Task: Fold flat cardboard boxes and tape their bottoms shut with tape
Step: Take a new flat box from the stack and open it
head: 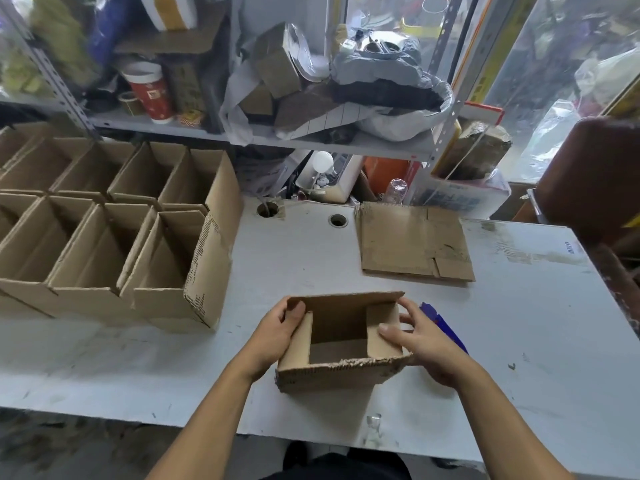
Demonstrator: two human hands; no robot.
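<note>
At lower centre of the frame, the left hand (281,326) and right hand (420,337) are gripping an opened cardboard box (341,344), fingers curled over its walls, side flaps going in, untaped, while finished boxes (114,230) are crowding the bench (519,341) at left and flat cardboard (412,240) is waiting

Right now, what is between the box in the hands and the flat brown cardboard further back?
Nothing: the head view shows only bare white table between the small open cardboard box and the flat cardboard sheet.
</note>
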